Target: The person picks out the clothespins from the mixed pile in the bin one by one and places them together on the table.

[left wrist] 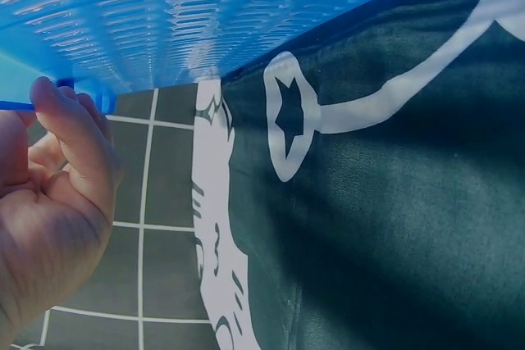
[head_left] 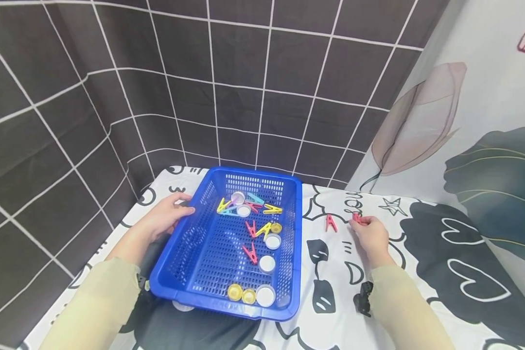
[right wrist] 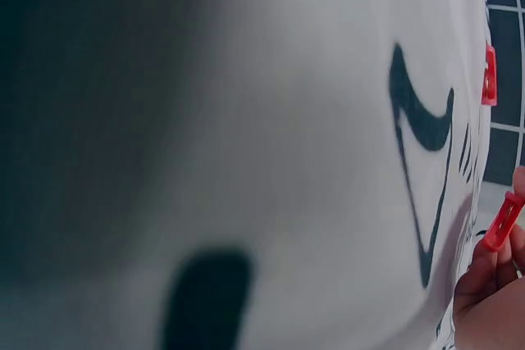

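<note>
My left hand (head_left: 166,214) held the left rim of the blue basket (head_left: 201,300) — perforated plastic, roughly rectangular — while, to the basket's right, my right hand (head_left: 372,236) pinched one red clothespin (head_left: 357,218) between thumb and fingers. A second red clothespin (head_left: 330,223) lay on the printed cloth (head_left: 341,301), nearer the basket. Inside the basket I counted three yellow clothespins (head_left: 274,211), three red clothespins (head_left: 253,253), two light-blue clothespins (head_left: 256,199), five round white caps (head_left: 267,264) and three yellow caps (head_left: 235,292).
</note>
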{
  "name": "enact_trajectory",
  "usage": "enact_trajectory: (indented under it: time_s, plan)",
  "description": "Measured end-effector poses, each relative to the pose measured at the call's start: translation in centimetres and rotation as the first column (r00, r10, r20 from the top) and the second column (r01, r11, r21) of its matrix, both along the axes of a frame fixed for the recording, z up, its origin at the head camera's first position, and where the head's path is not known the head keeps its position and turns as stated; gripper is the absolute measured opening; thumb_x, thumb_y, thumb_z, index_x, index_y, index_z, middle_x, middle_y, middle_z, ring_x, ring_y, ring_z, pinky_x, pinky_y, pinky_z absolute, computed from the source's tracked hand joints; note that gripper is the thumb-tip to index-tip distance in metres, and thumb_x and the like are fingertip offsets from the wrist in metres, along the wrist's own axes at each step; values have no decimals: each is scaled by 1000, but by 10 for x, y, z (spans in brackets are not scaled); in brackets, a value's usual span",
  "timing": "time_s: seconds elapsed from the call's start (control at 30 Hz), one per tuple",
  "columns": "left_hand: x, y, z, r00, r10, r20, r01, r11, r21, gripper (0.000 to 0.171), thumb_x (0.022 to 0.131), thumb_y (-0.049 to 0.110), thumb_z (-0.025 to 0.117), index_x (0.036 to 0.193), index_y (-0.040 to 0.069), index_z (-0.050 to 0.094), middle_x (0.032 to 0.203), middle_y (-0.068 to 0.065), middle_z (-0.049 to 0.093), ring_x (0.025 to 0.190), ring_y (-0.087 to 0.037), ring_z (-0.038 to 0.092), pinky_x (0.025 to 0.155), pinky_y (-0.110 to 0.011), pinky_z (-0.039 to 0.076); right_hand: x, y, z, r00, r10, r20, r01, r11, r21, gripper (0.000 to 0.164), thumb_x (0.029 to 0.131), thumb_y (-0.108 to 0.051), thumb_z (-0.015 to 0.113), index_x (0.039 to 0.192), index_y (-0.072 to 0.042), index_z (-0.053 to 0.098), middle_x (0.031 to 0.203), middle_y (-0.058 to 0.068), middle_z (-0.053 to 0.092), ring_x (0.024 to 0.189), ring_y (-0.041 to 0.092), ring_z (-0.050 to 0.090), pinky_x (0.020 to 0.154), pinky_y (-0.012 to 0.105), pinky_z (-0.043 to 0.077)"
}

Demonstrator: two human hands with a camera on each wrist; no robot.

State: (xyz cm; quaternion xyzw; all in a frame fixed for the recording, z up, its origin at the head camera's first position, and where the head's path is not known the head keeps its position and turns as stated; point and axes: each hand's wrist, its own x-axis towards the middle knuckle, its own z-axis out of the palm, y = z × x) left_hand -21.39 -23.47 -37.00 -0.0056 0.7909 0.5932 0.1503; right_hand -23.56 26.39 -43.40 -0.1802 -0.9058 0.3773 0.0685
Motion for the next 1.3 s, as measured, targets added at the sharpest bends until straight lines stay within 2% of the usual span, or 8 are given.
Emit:
enact_trajectory:
  time_s: [0.17,0.4,0.7,1.07,1.3]
  plan:
    - [-1,0,0,1000,8,-1,-8,1000,-5,55,92,17,56,139,5,30,107,-20,59,73,-23,66,63,-42,57,-1,-3,-1,1000,-1,-15,2,999,43,42,89,-26,61,111,9,53,99,23,60,90,36,55,82,47,43]
    - [-1,0,-3,1000,15,-4,-15,1000,-22,53,92,16,56,138,5,31,104,-19,61,71,-23,66,61,-40,56,0,-6,-7,999,16,50,-19,999,44,43,88,-28,62,108,9,52,99,24,58,91,37,53,85,49,43]
    - [-1,0,-5,999,33,-1,-33,999,5,52,92,15,56,137,5,32,111,-23,57,74,-24,66,64,-44,57,-2,-4,-11,998,29,60,-35,994,103,46,87,-27,63,107,13,51,102,28,56,96,41,52,89,52,42]
    - [0,1,-6,999,37,3,-37,999,7,51,92,14,54,137,4,32,107,-22,59,73,-25,67,64,-45,57,-1,-5,-6,990,79,114,-93,989,119,56,87,-36,64,104,15,48,95,28,54,88,40,51,84,53,43]
    - [0,1,-4,999,42,-2,-42,999,8,52,92,16,56,137,5,32,110,-23,58,75,-25,67,64,-44,57,-3,-4,-3,990,77,117,-93,986,141,56,88,-36,61,104,16,50,95,30,56,87,41,54,82,52,45]
